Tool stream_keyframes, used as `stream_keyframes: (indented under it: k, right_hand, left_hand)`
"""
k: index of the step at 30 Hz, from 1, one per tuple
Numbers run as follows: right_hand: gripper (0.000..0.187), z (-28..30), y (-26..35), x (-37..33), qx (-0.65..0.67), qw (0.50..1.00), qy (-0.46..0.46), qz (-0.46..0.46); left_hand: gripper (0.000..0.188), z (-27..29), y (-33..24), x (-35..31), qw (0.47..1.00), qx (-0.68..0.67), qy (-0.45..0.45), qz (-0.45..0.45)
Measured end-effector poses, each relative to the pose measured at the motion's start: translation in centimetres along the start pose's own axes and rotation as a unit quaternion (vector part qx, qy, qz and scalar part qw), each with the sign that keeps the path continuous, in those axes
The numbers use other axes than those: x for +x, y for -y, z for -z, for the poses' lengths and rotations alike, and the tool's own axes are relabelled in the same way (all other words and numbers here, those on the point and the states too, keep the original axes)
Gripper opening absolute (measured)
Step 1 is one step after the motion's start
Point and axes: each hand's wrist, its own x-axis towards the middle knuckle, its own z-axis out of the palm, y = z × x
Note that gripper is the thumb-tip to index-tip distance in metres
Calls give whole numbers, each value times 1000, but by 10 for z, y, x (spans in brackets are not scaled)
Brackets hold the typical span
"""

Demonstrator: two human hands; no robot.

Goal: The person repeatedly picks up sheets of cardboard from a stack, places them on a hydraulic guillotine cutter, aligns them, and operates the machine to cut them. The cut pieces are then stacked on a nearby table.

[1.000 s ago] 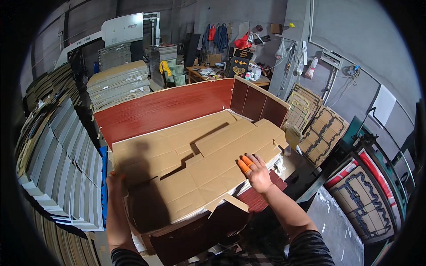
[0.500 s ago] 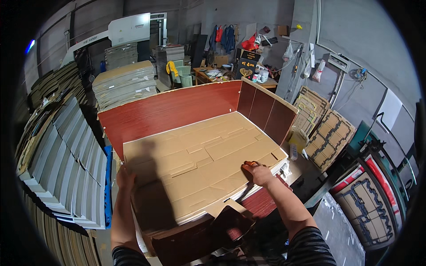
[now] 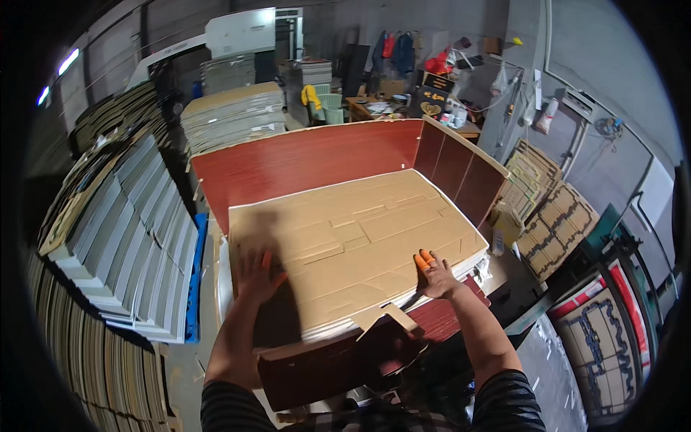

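Observation:
A stack of brown die-cut cardboard sheets lies inside a frame of dark red panels. My left hand is over the stack's left part, fingers spread, with orange covers on some fingertips; it holds nothing, and my shadow darkens the sheet around it. My right hand lies on the near right edge of the top sheet, its fingers stretched out, two of them in orange covers. White sheet edges show under the top sheet. Below the near edge, a dark red panel and a folded cardboard piece stick out toward me.
Tall piles of grey and white sheets stand on the left, near a blue pallet. Another sheet stack is behind the frame. Cutting dies lean at the right by a metal surface. A cluttered desk stands at the back.
My left hand has moved from the stack's left edge onto its top and opened out. My right hand's fingers have spread at the near edge. The view has shifted, moving the scene right.

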Motion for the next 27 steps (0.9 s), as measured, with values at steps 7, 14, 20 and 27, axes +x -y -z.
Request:
stream_keyframes:
  k: [7,14,20,27]
  right_hand:
    - [83,15,35,-82,-64,960,-242,127]
    - [80,-12,110,-177,1,986,-157,59]
    - [93,-96,55,-127,92,978,-166,-82]
    - [19,-128,64,-114,593,795,-115,-55]
  left_hand:
    - [83,4,-16,-16,996,-43,-47,-61]
    - [85,30,-102,-47,987,32,102,-116]
    - [82,24,-68,-24,1000,7,19,3]
    - [90,30,-12,-28,988,-71,96,100]
